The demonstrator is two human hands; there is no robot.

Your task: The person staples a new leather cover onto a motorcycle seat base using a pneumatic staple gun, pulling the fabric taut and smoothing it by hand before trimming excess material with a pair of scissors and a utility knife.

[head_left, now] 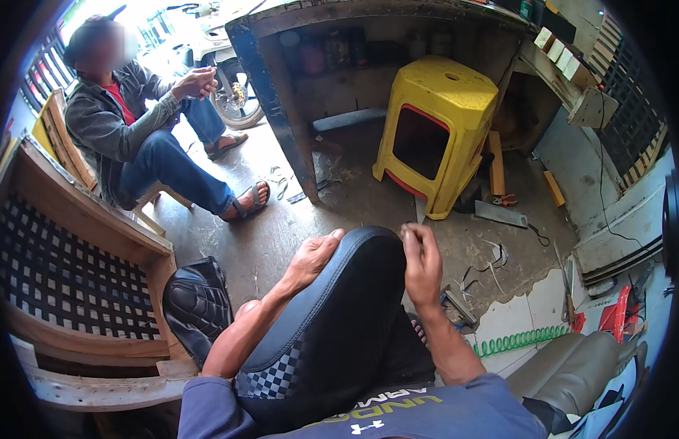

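Observation:
A motorcycle seat (339, 314) lies across my lap, its narrow end pointing away from me. Its cover is black on top, with a grey-blue stitched side band and a black-and-white checkered patch near my body. My left hand (314, 260) is closed round the left edge near the far end, fingertips hidden beneath. Just right of that end is my right hand (423, 262), its fingers curled and pinched together at the rim. What they pinch, if anything, is too small to make out.
A yellow plastic stool (438, 110) stands ahead by a blue workbench (244, 66). Pliers (505, 200), a handsaw (500, 214) and scraps lie on the floor. Another black seat (197, 300) leans at left beside a wooden frame (156, 271). A seated person (134, 117) is far left; a green coiled hose (518, 342) lies right.

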